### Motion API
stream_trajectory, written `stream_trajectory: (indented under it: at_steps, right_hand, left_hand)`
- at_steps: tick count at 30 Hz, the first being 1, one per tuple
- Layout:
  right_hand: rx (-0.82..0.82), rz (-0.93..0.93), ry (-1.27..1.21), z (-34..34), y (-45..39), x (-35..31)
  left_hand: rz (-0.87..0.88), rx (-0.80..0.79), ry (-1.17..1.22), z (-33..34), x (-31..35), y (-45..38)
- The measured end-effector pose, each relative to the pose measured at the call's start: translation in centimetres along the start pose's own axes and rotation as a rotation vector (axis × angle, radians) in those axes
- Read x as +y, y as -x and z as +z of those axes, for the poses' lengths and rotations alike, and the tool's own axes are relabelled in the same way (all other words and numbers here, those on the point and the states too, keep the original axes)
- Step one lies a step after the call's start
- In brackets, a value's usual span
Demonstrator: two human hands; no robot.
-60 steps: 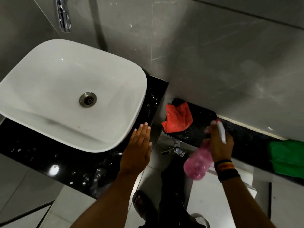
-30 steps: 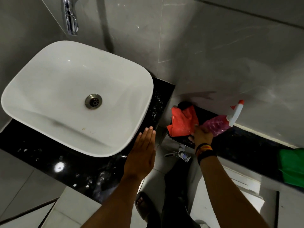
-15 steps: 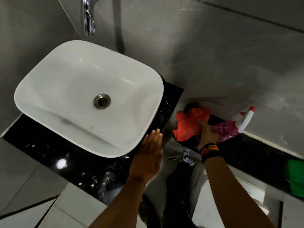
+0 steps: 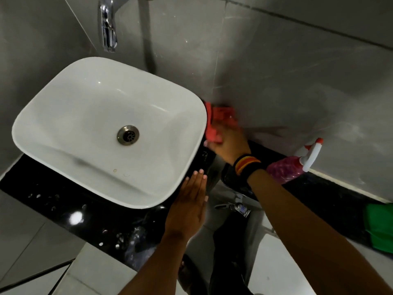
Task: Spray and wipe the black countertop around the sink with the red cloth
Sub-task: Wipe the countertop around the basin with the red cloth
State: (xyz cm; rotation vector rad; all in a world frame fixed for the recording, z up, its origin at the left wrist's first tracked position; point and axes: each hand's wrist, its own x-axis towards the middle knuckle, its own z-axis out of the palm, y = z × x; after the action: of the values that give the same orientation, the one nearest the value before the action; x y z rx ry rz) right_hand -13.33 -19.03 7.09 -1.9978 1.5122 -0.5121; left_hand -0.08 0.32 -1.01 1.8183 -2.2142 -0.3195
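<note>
My right hand (image 4: 228, 142) grips the red cloth (image 4: 221, 118) and presses it on the strip of black countertop between the white sink (image 4: 63, 116) and the grey wall. The cloth is blurred. My left hand (image 4: 189, 202) lies flat with fingers together on the black countertop (image 4: 70, 209) at the sink's front right corner, holding nothing. The pink spray bottle (image 4: 287, 168) with its white and red trigger lies on the lower black ledge to the right, out of both hands.
A chrome tap (image 4: 108, 28) juts from the wall above the sink. A green cloth (image 4: 379, 226) rests on the black ledge (image 4: 331, 199) at far right. A small chrome valve (image 4: 239, 206) sits below the counter edge. Grey tiled floor lies below.
My right hand set the spray bottle down on the ledge, took hold of the red cloth and carried it left and up to the countertop beside the sink. My left hand stayed put.
</note>
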Motion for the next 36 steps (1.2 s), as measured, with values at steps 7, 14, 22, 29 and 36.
stream_trajectory:
  at_steps: [7,14,22,29,36]
  right_hand:
    - [-0.143,-0.254,0.510,3.1,-4.4,1.4]
    - [0.011,-0.195,0.347,1.8,-5.5,-0.5]
    - [-0.130,-0.119,0.419,5.4,-4.5,0.8]
    - [-0.075,-0.055,0.351,7.9,2.9,0.2]
    - [-0.090,-0.010,0.246,10.1,10.5,-2.4]
  left_hand:
    - [-0.015,-0.021,-0.024,-0.1,-0.1,-0.1]
    - [-0.017,-0.014,-0.035,0.0,0.0,-0.1]
    - [0.002,0.017,0.031,-0.3,0.0,-0.1]
    - [-0.033,0.069,0.167,-1.1,-0.3,1.0]
    - [-0.125,0.116,0.161,-3.6,-2.1,10.2]
